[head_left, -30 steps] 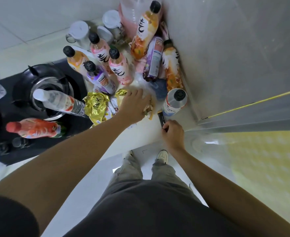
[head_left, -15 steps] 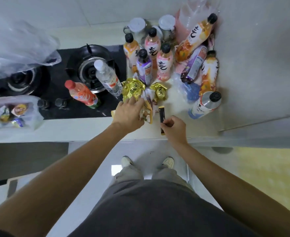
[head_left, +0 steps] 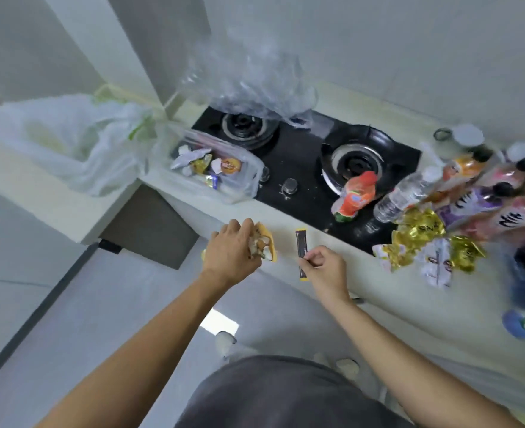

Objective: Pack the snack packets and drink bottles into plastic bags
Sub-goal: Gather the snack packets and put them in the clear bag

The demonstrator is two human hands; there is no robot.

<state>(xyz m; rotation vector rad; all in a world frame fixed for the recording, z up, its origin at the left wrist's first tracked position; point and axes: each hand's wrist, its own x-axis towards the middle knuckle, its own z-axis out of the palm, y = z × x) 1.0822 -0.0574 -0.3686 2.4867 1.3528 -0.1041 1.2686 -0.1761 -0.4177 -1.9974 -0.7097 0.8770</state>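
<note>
My left hand [head_left: 231, 253] grips a yellow-edged snack packet [head_left: 265, 244] above the counter's front edge. My right hand [head_left: 324, 267] pinches a thin dark stick packet [head_left: 301, 248] with yellow ends. A clear plastic bag [head_left: 211, 168] holding several small snacks lies on the counter left of the stove. Gold and white snack packets [head_left: 421, 245] lie in a heap at the right. Beside them stand and lie several drink bottles [head_left: 502, 193], a red-capped one [head_left: 355, 193] and a clear water bottle [head_left: 409, 193] resting on the stove.
A black two-burner gas stove [head_left: 304, 156] fills the counter's middle. An empty crumpled clear bag [head_left: 248, 84] sits over the left burner. A white plastic bag [head_left: 66, 140] lies at the far left. White lidded jars [head_left: 465, 137] stand at the back right.
Both hands have carried their packets leftward, away from the bottle and snack heap, toward the clear bag with snacks. The view has swung left.
</note>
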